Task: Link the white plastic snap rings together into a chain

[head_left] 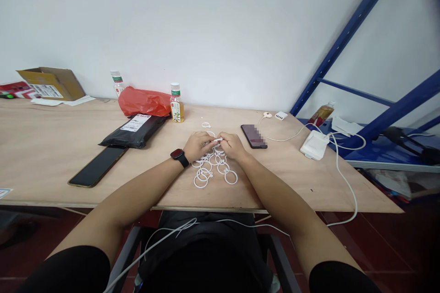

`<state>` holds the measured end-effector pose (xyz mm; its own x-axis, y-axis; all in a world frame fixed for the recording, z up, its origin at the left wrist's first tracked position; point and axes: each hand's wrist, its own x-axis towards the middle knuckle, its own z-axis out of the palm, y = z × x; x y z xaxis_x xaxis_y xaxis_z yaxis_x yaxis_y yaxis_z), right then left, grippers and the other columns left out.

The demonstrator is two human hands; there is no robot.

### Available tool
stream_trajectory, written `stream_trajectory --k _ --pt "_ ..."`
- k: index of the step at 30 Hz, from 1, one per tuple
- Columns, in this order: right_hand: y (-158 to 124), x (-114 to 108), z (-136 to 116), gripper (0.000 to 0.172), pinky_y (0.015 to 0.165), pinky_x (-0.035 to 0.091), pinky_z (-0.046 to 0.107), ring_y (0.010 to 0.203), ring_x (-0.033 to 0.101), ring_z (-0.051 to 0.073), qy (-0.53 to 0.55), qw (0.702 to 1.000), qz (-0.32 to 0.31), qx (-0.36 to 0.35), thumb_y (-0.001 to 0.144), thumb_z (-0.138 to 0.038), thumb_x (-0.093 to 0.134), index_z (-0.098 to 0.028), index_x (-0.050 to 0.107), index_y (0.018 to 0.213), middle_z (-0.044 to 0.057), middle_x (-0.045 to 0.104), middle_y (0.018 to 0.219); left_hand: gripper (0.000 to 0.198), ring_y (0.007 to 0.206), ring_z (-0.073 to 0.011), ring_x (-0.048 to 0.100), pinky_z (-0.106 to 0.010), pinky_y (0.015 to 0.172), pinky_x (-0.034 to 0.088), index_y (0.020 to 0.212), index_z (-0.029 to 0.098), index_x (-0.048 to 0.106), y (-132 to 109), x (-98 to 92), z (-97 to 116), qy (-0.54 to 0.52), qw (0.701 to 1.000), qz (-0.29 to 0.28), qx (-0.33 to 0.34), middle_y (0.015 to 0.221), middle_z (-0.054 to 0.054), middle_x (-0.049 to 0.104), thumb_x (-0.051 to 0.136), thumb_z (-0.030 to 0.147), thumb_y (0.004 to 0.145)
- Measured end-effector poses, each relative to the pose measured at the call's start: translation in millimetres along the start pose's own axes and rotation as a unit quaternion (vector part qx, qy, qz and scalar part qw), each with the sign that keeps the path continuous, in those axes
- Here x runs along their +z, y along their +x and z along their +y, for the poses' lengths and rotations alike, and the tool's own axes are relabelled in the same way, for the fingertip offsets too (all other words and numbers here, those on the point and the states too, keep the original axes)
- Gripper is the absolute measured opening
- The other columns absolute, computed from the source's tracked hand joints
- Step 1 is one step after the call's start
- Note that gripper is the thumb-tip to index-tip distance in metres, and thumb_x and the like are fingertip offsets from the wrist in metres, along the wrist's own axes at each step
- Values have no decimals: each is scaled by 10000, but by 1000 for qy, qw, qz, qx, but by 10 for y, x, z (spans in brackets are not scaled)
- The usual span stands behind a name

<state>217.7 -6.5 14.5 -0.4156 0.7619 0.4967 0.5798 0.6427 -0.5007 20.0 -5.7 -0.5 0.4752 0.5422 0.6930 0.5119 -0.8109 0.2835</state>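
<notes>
My left hand [198,146], with a black watch [179,157] on its wrist, and my right hand [233,145] meet over the middle of the table. Between their fingertips they pinch a white plastic ring [217,139], mostly hidden by the fingers. Below and between the hands lies a loose pile of white plastic rings [206,165] with small knobs or eyelets on them. One ring [231,177] sits at the pile's right edge, and another ring [206,125] lies apart beyond the hands.
Left of the hands are a phone [98,166], a black parcel [137,135], a red plastic bag [144,101] and a drink bottle [177,103]. To the right lie another phone [253,136] and a white charger [314,145] with a cable hanging over the table's front edge. Blue shelving [343,46] stands beyond.
</notes>
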Motion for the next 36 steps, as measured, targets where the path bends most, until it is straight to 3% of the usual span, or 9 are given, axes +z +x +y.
stream_trajectory --k 7,11,15,20,25,36 --pt "-2 -13 -12 271 689 394 255 713 596 180 -44 998 -7 35 810 -222 395 -204 663 844 28 679 742 256 813 -173 614 -327 796 463 1004 210 730 11 -14 13 -18 1000 9 -17 857 -56 686 600 415 923" --pt "2 -27 17 294 709 407 254 761 617 187 -60 996 -10 67 828 -212 401 -209 685 901 27 704 790 264 901 -180 609 -336 855 488 1144 194 687 10 -59 19 -41 996 59 -59 948 -71 668 542 247 930" --pt "14 -37 59 354 744 424 260 821 639 194 -76 993 -25 87 842 -180 398 -212 708 1009 30 733 871 345 896 -169 606 -318 857 501 1156 174 687 0 -67 7 -48 992 86 -80 943 -68 642 486 122 880" --pt "29 -32 50 381 804 427 277 915 650 209 -124 986 -42 103 867 -197 437 -224 677 1161 40 743 1006 337 857 -153 612 -303 842 503 1173 187 678 4 -55 19 -61 992 78 -75 954 -63 664 493 132 897" --pt "38 -25 37 477 744 412 278 860 649 221 -163 976 -59 133 873 -259 507 -227 552 1348 33 736 894 267 869 -153 620 -299 822 505 1141 190 680 6 -54 28 -74 990 81 -87 978 -65 683 501 199 943" --pt "83 -11 146 385 683 387 264 808 630 178 -139 977 -3 159 899 -349 529 -241 587 1265 2 702 848 372 808 -121 619 -280 799 523 1172 185 678 -13 16 -169 -139 968 117 -171 956 -46 668 394 138 937"
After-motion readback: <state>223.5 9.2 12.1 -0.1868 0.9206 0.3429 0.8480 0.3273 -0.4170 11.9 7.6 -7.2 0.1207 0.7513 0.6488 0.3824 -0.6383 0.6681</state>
